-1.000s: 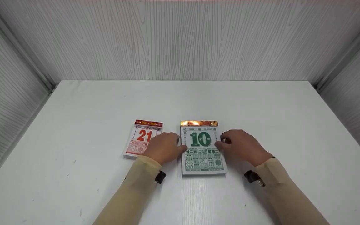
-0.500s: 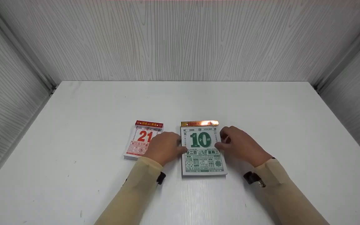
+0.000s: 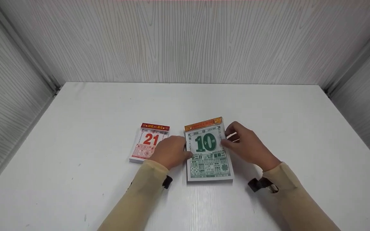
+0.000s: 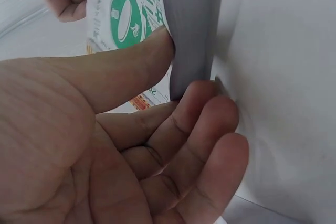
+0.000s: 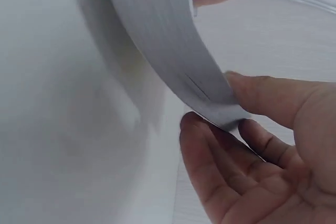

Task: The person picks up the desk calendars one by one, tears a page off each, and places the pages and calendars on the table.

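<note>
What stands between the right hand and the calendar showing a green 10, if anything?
Nothing visible: the right hand pinches the green-10 calendar by its right edge. The smaller red-21 calendar lies left of it, partly hidden by the left hand, out of the way.

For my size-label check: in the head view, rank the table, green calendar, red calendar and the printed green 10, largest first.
1. Table
2. Green calendar
3. Red calendar, partly covered by the left hand
4. Green 10
</note>
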### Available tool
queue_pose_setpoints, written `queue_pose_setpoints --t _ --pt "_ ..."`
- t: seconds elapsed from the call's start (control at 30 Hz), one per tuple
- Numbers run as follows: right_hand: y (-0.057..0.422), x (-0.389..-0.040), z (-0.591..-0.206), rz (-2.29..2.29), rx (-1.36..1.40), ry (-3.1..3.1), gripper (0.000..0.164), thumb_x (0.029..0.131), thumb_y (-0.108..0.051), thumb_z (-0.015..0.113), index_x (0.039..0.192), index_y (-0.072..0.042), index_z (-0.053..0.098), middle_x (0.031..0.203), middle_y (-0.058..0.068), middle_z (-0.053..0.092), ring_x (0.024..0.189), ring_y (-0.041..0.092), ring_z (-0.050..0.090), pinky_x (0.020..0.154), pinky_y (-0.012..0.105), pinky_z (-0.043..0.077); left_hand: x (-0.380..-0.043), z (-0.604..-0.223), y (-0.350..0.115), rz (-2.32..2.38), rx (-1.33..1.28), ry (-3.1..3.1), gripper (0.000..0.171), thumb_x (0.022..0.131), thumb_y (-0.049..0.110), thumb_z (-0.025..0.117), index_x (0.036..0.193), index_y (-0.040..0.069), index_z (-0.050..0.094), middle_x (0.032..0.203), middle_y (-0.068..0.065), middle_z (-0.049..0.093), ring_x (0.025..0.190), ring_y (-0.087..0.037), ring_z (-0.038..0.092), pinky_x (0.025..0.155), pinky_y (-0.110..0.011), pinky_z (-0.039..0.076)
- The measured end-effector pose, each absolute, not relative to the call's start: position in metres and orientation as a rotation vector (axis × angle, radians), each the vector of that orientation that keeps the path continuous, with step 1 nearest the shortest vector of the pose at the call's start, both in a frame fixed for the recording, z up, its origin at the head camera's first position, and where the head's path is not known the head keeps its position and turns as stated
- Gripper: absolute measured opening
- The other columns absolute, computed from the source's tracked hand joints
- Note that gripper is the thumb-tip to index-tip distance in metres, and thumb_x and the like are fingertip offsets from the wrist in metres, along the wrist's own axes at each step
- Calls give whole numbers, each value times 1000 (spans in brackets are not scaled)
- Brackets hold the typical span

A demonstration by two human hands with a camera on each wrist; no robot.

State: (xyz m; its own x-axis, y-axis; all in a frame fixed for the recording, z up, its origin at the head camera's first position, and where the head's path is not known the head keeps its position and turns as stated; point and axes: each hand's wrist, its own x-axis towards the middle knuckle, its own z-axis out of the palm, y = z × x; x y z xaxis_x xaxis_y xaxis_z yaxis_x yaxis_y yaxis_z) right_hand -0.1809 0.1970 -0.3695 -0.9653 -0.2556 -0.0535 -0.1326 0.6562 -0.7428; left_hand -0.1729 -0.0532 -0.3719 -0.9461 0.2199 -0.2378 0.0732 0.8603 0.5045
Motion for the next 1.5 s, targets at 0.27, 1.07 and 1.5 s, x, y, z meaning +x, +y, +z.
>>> queue_pose_setpoints --t 0.27,1.07,1.5 --pt "191 -181 -364 -1410 -229 2642 55 102 -22 67 149 -4 45 116 12 67 103 23 66 91 38 56 -173 -370 -54 730 228 2737 31 95 29 77 117 8 72 95 -3 69 86 -23 62 86 -38 53" --pt "199 -181 -358 -1604 -179 2475 35 105 -9 57 139 -8 49 131 14 61 115 27 65 90 39 59 -178 -364 -52 1118 23 2726 78 101 52 61 161 11 33 158 -12 46 144 -33 47 115 -53 41" --pt "203 -181 -353 -1708 -253 2357 38 105 -12 57 142 -7 48 131 16 60 117 28 63 95 39 56 -179 -367 -52 1513 235 2376 37 107 36 56 139 18 47 117 2 69 120 -19 64 108 -48 46"
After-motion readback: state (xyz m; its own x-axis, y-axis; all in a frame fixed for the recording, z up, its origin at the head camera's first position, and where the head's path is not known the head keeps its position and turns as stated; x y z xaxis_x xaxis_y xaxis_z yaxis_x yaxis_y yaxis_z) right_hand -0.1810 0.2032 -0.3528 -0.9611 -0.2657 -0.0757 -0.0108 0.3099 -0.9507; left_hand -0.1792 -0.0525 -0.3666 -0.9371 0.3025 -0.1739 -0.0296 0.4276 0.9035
